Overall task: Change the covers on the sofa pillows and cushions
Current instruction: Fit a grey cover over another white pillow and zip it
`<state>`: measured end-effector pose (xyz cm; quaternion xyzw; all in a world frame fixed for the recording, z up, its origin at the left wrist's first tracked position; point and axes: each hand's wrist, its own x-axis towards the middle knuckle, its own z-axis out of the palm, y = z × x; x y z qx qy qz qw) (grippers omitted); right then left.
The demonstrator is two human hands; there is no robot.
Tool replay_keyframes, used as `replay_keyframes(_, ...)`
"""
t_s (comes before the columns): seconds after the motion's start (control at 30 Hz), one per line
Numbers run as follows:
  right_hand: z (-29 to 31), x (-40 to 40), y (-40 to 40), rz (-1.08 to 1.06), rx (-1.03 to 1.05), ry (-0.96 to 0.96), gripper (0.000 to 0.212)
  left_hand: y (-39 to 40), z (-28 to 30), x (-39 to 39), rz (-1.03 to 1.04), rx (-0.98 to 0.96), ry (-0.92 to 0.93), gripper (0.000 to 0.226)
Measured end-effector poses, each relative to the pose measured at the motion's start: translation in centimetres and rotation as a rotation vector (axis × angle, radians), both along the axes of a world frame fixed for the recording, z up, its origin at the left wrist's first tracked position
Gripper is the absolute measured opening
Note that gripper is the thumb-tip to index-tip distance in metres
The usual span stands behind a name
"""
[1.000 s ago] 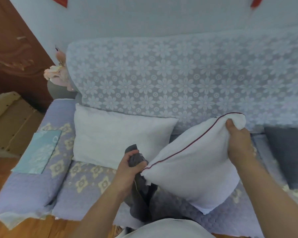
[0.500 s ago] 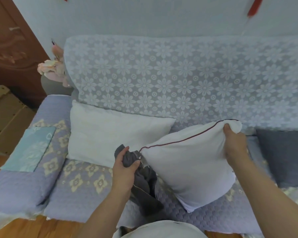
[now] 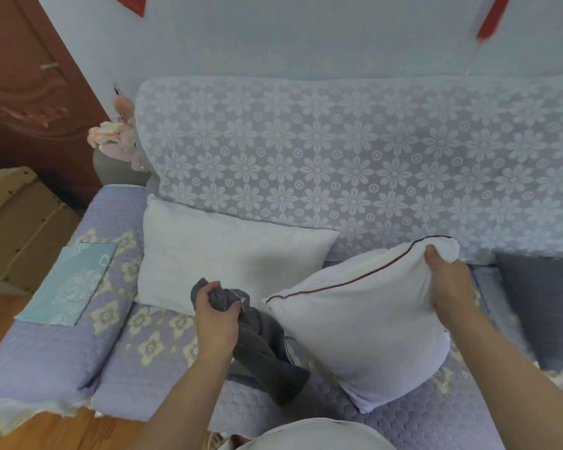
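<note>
Home living room, covered sofa (image 3: 338, 164), wooden door (image 3: 30, 92)

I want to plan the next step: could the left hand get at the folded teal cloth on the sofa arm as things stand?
Probably not yet: the left hand grips the grey cover. The teal cloth lies uncovered, so the way looks free once that grip is released.

You get soft, even, cool daylight with no glare. Faint shadows sit under the white pillow (image 3: 364, 326) and the grey cover (image 3: 260, 349) near 6 o'clock. Wide-angle distortion bows the sofa back (image 3: 355, 157) and stretches your forearms at the bottom edge. Detail is slightly soft throughout, blurrier toward 3 and 9 o'clock.
</note>
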<state>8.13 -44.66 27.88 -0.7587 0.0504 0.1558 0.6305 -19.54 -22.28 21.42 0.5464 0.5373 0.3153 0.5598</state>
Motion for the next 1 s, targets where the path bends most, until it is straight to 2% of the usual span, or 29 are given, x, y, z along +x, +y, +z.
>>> replay_keyframes(0.27,-1.2,-0.3,1.4,0.042,0.0,0.012,0.044,-0.5,-1.3,0.3,-0.113,-0.084,-0.011,0.041)
replay_keyframes(0.37,-1.4,-0.2,1.3,0.037,-0.005,0.011,0.044,-0.5,-1.3,0.0,-0.137,-0.129,-0.049,0.048)
replay_keyframes(0.53,-1.4,0.2,1.2,0.027,-0.045,0.001,0.044,-0.6,-1.3,-0.5,-0.178,-0.095,-0.049,0.058)
replay_keyframes(0.7,-1.5,0.1,1.2,0.023,-0.067,-0.007,0.041,-1.5,-0.7,-0.2,-0.154,-0.128,-0.101,0.062)
replay_keyframes(0.8,-1.9,0.3,1.6,-0.001,-0.079,0.006,0.044,-3.0,-0.4,0.4,-0.231,-0.177,-0.14,0.057)
replay_keyframes(1.0,-2.5,0.8,1.0,0.066,-0.151,0.006,0.043,-4.3,-0.2,3.2,-0.271,-0.001,0.025,0.052)
